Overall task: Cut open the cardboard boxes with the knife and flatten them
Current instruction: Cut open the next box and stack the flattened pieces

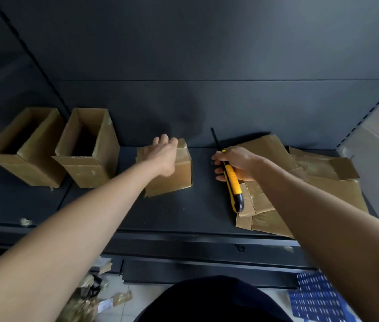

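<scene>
Gripping knife (232, 182); left hand (163, 155) atop taped box (182, 175).

1. Knife (232, 182) — yellow body, black edging, black butt end.
2. Closed box (179, 175) — tan cardboard, paler glossy tape bands.
3. Far-left open box (32, 173) and open box beside it (83, 173): same tan, insides shadow-dark.
4. Flattened cardboard (323, 189): tan, shiny yellowish tape patches.
5. Shelf (183, 217) matt charcoal; back panel (207, 54) slate grey-blue.
6. Sheet at lower right (316, 298): blue, rows of small white marks.
7. Floor (123, 314) pale; tape scraps (79, 303) olive-gold.
</scene>
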{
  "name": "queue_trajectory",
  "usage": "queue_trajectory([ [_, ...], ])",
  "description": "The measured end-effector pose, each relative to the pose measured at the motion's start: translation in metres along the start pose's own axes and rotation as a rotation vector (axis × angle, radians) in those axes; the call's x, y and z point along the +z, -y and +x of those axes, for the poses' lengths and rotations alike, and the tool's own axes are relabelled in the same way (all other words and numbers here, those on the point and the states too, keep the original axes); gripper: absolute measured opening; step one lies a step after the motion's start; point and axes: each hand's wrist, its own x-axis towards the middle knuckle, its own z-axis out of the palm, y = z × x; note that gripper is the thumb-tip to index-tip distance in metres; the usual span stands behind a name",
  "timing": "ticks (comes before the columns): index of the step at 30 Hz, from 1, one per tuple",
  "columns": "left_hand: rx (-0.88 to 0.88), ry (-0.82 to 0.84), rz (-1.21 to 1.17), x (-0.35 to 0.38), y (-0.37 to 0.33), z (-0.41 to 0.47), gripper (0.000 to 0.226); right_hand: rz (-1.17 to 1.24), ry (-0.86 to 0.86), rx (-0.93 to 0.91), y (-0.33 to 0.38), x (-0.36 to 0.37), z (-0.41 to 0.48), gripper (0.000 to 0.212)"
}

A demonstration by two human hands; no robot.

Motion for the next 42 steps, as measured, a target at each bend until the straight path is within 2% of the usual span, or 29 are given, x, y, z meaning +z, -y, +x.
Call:
queue_trajectory([
  [4,0.065,0.027,-0.129,0.0,0.013,-0.001,0.044,-0.28,0.025,-0.083,0.002,0.005,-0.006,0.018],
  [10,0.096,0.05,-0.266,-0.004,0.012,-0.003,0.034,-0.45,0.093,-0.135,0.014,0.007,-0.018,0.029],
  [15,0.058,0.126,-0.355,-0.004,0.02,0.0,0.025,-0.736,0.033,-0.177,0.016,0.006,-0.021,0.027],
  [20,0.127,0.171,-0.333,-0.007,0.026,0.004,0.019,-0.872,0.008,-0.203,0.021,0.006,-0.018,0.03],
  [28,0.216,0.203,-0.313,-0.008,0.029,0.008,0.012,-1.246,-0.017,-0.211,0.042,0.019,-0.017,0.029],
  [34,0.227,0.224,-0.371,-0.01,0.034,0.014,0.018,-1.133,0.146,-0.018,0.044,0.015,-0.016,0.03],
  [38,0.193,0.236,-0.465,-0.011,0.034,0.015,0.01,-0.963,0.226,-0.02,0.033,0.016,-0.014,0.03],
  [40,0.155,0.18,-0.544,-0.01,0.038,0.015,0.019,-0.917,0.252,-0.009,0.031,0.011,-0.016,0.032],
  [42,0.142,0.099,-0.544,-0.009,0.04,0.017,0.014,-0.978,0.22,-0.029,0.033,0.005,-0.017,0.03],
])
